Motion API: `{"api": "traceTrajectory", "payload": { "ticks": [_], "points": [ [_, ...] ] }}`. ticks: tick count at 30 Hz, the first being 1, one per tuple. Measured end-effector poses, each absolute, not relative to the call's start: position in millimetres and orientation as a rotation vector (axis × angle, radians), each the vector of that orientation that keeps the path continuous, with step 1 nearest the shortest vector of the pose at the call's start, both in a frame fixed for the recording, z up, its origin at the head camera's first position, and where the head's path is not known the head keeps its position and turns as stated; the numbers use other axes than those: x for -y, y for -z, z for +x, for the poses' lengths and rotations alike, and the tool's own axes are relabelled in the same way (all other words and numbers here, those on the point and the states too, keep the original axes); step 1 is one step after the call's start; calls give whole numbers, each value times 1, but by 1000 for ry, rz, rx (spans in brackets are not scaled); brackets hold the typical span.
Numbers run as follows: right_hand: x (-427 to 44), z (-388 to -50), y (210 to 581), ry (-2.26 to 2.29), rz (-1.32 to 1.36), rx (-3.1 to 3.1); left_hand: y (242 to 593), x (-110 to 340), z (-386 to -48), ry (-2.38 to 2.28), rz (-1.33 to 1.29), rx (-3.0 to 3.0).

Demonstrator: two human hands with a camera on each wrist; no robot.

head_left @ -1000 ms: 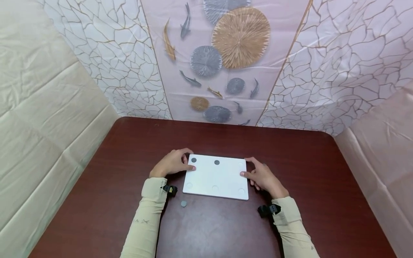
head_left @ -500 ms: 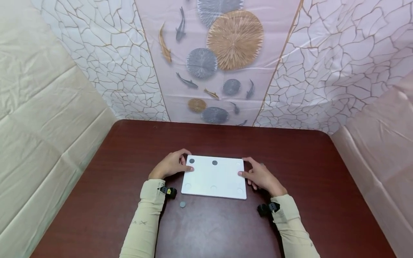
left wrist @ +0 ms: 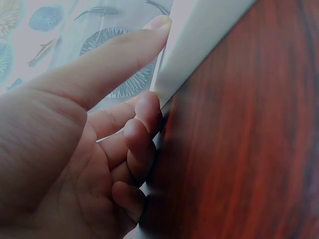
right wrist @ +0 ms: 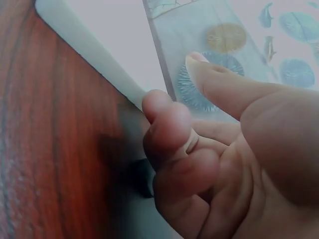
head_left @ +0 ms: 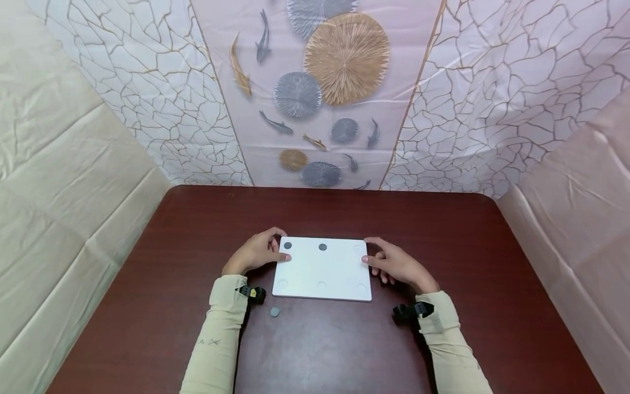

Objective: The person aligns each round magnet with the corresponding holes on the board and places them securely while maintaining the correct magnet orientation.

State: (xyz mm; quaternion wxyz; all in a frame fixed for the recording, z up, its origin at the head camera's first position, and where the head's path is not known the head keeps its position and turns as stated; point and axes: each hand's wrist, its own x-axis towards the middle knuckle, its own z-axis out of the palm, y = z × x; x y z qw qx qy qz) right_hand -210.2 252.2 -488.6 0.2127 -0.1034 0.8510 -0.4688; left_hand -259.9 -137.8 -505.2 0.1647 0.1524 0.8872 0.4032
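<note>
Left hand: pinches white board, left edge
Right hand: at right edge, grip unclear
Loose disc: near board

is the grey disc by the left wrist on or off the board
Off: the head view shows the grey disc on the table, apart from the white board.

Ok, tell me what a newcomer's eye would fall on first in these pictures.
Most likely the white board, bright against the dark table, with the left hand and right hand at its opposite sides. Next, perhaps, the two dark round spots along its far edge, one at the left corner, one near the middle. The big gold circle printed on the backdrop beyond the table might also catch the eye.
</note>
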Motion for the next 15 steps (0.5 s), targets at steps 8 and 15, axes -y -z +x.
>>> {"api": "traceTrajectory", "payload": {
  "ticks": [8,15],
  "points": [
    [-258,-208,478,1271,-290,-2460,508,139,-260,-1140,461,-2532],
    [-267,-208,471,1238,-189,-2610,508,138,-262,-1158,450,-2518]
  ]
}}
